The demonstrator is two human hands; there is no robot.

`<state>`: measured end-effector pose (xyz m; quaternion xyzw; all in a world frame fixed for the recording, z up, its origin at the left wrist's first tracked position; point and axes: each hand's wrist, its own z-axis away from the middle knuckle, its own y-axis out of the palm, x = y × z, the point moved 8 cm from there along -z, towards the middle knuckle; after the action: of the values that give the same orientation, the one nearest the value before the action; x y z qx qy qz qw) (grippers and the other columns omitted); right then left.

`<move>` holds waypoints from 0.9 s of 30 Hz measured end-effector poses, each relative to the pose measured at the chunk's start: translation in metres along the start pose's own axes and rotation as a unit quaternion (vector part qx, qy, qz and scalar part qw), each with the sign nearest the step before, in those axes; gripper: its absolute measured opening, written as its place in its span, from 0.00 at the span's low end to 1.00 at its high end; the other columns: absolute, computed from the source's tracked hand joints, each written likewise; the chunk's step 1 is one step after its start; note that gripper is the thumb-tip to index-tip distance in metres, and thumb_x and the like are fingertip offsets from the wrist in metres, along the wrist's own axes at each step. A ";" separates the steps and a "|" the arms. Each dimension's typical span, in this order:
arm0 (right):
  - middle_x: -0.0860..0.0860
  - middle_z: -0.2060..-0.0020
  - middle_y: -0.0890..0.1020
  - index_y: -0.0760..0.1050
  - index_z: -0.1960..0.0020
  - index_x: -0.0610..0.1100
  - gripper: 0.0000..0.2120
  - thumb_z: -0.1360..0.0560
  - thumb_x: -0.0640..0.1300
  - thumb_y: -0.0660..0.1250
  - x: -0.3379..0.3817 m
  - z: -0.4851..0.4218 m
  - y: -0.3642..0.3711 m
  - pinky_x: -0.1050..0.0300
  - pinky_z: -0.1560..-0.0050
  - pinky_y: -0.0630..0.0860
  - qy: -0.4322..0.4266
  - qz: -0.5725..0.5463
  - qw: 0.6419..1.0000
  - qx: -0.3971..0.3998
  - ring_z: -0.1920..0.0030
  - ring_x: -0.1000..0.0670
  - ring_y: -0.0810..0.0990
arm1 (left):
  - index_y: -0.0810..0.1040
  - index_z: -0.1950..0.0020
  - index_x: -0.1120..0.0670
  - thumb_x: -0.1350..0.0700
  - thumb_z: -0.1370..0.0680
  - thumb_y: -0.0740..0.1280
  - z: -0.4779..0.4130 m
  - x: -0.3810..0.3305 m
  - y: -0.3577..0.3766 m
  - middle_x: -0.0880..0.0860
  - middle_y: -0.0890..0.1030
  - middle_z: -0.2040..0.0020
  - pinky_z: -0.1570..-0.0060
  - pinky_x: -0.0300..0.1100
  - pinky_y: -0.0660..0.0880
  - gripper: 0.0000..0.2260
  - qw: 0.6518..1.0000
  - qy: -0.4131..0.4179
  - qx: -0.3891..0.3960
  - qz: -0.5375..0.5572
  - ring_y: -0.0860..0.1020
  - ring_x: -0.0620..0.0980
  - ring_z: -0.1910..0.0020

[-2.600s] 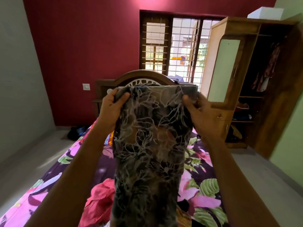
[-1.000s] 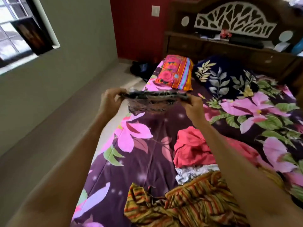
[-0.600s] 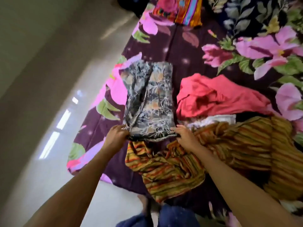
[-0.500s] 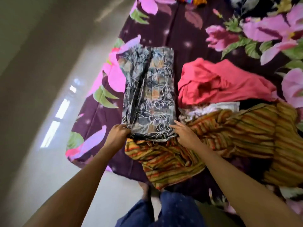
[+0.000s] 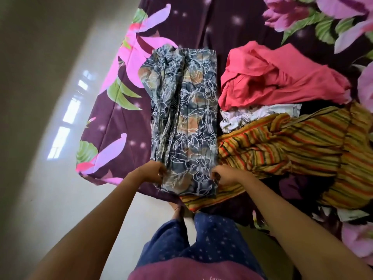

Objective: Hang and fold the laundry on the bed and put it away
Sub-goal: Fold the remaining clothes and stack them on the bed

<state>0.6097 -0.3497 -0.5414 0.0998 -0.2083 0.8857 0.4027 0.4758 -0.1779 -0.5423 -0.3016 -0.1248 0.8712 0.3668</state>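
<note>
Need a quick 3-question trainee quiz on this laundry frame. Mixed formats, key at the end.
1. True or false: the left hand and the right hand both grip the near end of the grey floral garment, which lies flat on the bedsheet.
2. What lies just right of that garment's far half? A) red garment B) blue towel C) black sock
3. Fill in: the floral garment's near end rests on part of the ____ garment.
Key: 1 true; 2 A; 3 striped, that is, the striped garment.
</note>
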 end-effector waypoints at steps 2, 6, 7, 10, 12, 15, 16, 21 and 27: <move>0.46 0.47 0.77 0.74 0.44 0.42 0.13 0.26 0.31 0.61 0.001 -0.001 -0.023 0.55 0.53 0.75 0.018 -0.092 0.993 -0.068 0.49 0.47 0.77 | 0.81 0.46 0.59 0.60 0.27 0.70 -0.001 0.001 -0.027 0.56 0.83 0.50 0.48 0.39 0.73 0.11 0.993 -0.008 -0.093 0.075 0.80 0.52 0.52; 0.47 0.52 0.79 0.74 0.42 0.40 0.11 0.23 0.35 0.63 0.013 -0.014 -0.079 0.60 0.60 0.75 0.053 -0.298 0.932 -0.200 0.61 0.51 0.76 | 0.81 0.52 0.57 0.58 0.26 0.70 -0.003 0.014 -0.081 0.53 0.82 0.56 0.55 0.38 0.72 0.05 0.929 -0.092 -0.249 0.257 0.79 0.49 0.57; 0.46 0.52 0.80 0.74 0.40 0.40 0.12 0.24 0.36 0.64 0.017 -0.020 -0.090 0.56 0.56 0.77 0.063 -0.350 0.909 -0.216 0.59 0.49 0.78 | 0.81 0.53 0.55 0.58 0.26 0.70 -0.005 0.017 -0.089 0.52 0.82 0.57 0.56 0.38 0.72 0.03 0.907 -0.113 -0.271 0.303 0.79 0.48 0.57; 0.45 0.48 0.80 0.72 0.38 0.38 0.16 0.25 0.37 0.66 0.033 -0.049 -0.128 0.53 0.48 0.78 0.059 -0.475 0.845 -0.239 0.50 0.46 0.79 | 0.81 0.51 0.58 0.60 0.25 0.68 -0.020 0.023 -0.119 0.54 0.81 0.58 0.57 0.38 0.72 0.05 0.870 -0.132 -0.309 0.361 0.78 0.47 0.59; 0.43 0.44 0.78 0.72 0.38 0.39 0.15 0.24 0.38 0.66 0.045 -0.067 -0.153 0.55 0.50 0.79 0.047 -0.505 0.827 -0.243 0.48 0.46 0.80 | 0.81 0.49 0.59 0.60 0.25 0.67 -0.032 0.030 -0.134 0.55 0.82 0.54 0.56 0.36 0.70 0.07 0.860 -0.145 -0.323 0.368 0.77 0.47 0.58; 0.44 0.46 0.77 0.71 0.37 0.38 0.16 0.23 0.39 0.66 0.060 -0.098 -0.189 0.56 0.50 0.78 0.034 -0.536 0.806 -0.248 0.48 0.47 0.79 | 0.81 0.46 0.58 0.58 0.25 0.67 -0.056 0.053 -0.152 0.55 0.82 0.50 0.55 0.34 0.68 0.09 0.834 -0.179 -0.351 0.388 0.77 0.47 0.55; 0.44 0.47 0.77 0.71 0.37 0.37 0.16 0.23 0.38 0.65 0.064 -0.107 -0.198 0.56 0.49 0.77 0.031 -0.545 0.800 -0.249 0.48 0.47 0.78 | 0.80 0.45 0.58 0.58 0.25 0.67 -0.062 0.060 -0.158 0.55 0.82 0.49 0.54 0.34 0.67 0.10 0.823 -0.189 -0.363 0.394 0.77 0.48 0.53; 0.45 0.51 0.78 0.72 0.39 0.39 0.13 0.23 0.39 0.65 0.069 -0.144 -0.229 0.51 0.44 0.77 0.022 -0.530 0.802 -0.275 0.49 0.47 0.78 | 0.76 0.41 0.61 0.56 0.25 0.69 -0.096 0.083 -0.176 0.58 0.81 0.46 0.47 0.43 0.73 0.15 0.762 -0.207 -0.409 0.458 0.79 0.55 0.47; 0.48 0.56 0.80 0.74 0.42 0.41 0.11 0.24 0.38 0.66 0.054 -0.160 -0.233 0.46 0.43 0.77 0.037 -0.518 0.791 -0.325 0.51 0.47 0.80 | 0.78 0.47 0.60 0.57 0.25 0.68 -0.118 0.072 -0.203 0.55 0.76 0.53 0.56 0.37 0.67 0.09 0.791 -0.152 -0.484 0.342 0.76 0.54 0.54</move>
<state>0.7492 -0.1043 -0.5983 0.0229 -0.3856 0.4278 0.8172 0.6236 0.0151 -0.5772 -0.3267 -0.4733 0.7997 -0.1726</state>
